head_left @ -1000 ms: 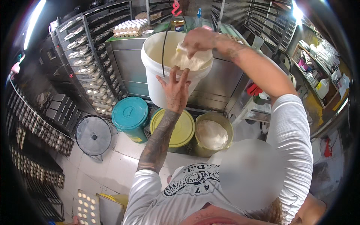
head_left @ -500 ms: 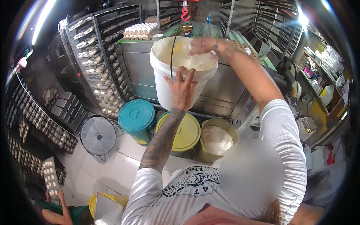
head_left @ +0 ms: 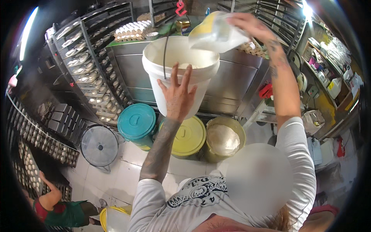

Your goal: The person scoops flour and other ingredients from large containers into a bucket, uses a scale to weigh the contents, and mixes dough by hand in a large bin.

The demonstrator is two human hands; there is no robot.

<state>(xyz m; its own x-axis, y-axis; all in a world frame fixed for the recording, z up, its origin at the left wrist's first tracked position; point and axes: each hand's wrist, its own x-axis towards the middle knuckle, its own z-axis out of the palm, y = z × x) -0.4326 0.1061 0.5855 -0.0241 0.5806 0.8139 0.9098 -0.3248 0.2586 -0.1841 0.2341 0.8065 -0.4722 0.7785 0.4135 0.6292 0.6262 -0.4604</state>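
My left hand (head_left: 177, 94) has its fingers spread against the front rim of a tall white bucket (head_left: 185, 98), fingertips at the lip. Raised above the bucket's back right, my right hand (head_left: 253, 29) grips a white-and-yellow plastic container (head_left: 212, 33), possibly a scoop, held tilted. A thin dark handle rises from the bucket toward a red hook (head_left: 181, 8); whether it hangs from it I cannot tell. The bucket's contents are largely hidden.
Behind are a steel counter (head_left: 232, 91) and egg trays (head_left: 131, 29). Below stand teal (head_left: 136, 120) and yellow (head_left: 187, 135) lidded tubs and an open powder bin (head_left: 222, 141). Racks (head_left: 89, 65) line the left; a co-worker (head_left: 58, 208) handles a tray at lower left. Shelves (head_left: 328, 73) are at right.
My right hand has risen out of the bucket with the container. My left hand stays at the rim. The co-worker has come further into view, and the tray has moved to the left rack.
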